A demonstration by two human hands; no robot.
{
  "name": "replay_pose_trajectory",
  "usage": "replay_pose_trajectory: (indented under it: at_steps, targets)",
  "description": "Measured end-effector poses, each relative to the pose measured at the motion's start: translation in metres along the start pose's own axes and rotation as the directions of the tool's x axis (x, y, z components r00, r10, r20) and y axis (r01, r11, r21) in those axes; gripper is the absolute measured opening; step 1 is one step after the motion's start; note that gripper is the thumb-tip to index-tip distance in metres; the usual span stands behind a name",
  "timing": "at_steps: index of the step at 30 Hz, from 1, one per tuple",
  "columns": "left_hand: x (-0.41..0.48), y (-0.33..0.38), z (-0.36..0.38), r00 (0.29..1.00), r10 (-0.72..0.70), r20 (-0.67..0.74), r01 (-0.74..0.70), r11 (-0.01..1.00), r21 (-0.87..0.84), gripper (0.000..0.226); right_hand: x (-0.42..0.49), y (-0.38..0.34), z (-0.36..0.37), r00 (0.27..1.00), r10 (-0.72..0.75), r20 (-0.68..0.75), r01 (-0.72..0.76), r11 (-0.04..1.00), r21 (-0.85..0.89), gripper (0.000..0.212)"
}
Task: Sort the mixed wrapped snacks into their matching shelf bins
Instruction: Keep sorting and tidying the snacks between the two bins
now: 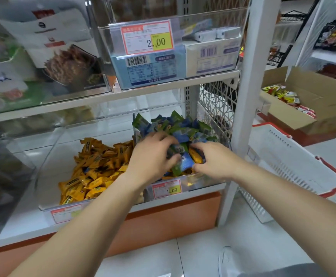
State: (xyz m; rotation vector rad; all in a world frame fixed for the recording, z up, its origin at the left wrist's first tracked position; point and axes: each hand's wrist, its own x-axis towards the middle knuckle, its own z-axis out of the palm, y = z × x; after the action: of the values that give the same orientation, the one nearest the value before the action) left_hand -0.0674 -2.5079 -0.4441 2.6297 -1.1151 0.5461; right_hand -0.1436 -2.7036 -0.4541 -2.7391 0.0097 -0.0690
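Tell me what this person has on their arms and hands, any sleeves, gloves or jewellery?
Nothing worn shows. The left hand and right hand are ungloved, no rings visible, and the left forearm and right forearm are bare to the frame edge: no sleeves, watch or bracelet. Grey fabric at the bottom right may be their clothing.
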Motion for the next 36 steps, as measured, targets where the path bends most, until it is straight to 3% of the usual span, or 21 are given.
replay_pose_trajectory:
  at_steps: [3,7,15,21,26,32,36]
  targets:
    - [-0.008,0.005,0.005,0.998,0.017,0.058,-0.019,0.999,0.026,0.045,0.006,-0.002,0.001,0.998,0.045,0.049,-0.047,0.998,0.041,0.073]
    - [-0.003,0.004,0.008,0.999,-0.035,0.023,0.033,0.995,0.095,0.044,0.013,-0.002,0.003,0.988,0.121,0.097,-0.128,0.988,0.08,0.083]
    - [-0.005,-0.009,0.01,0.985,-0.171,-0.03,0.172,0.985,0.029,0.03,0.01,-0.013,0.015,0.98,0.165,-0.113,-0.164,0.986,0.021,0.065]
    - [-0.011,-0.016,0.003,0.99,-0.137,0.006,0.138,0.989,-0.057,0.045,0.006,0.0,0.006,0.984,0.176,-0.04,-0.161,0.956,0.245,0.05]
    - [-0.013,-0.02,0.0,0.994,-0.105,0.036,0.108,0.991,-0.079,0.038,0.002,0.007,-0.006,0.986,0.164,-0.01,-0.15,0.925,0.349,0.051]
    - [-0.015,-0.016,-0.004,0.994,-0.09,0.063,0.096,0.99,-0.108,0.039,-0.007,0.001,-0.025,0.978,0.21,-0.003,-0.166,0.783,0.6,0.049]
    - [-0.016,-0.003,-0.011,0.997,-0.056,-0.059,0.046,0.987,-0.156,0.046,-0.008,0.004,-0.039,0.964,0.257,-0.065,-0.121,0.643,0.756,0.05]
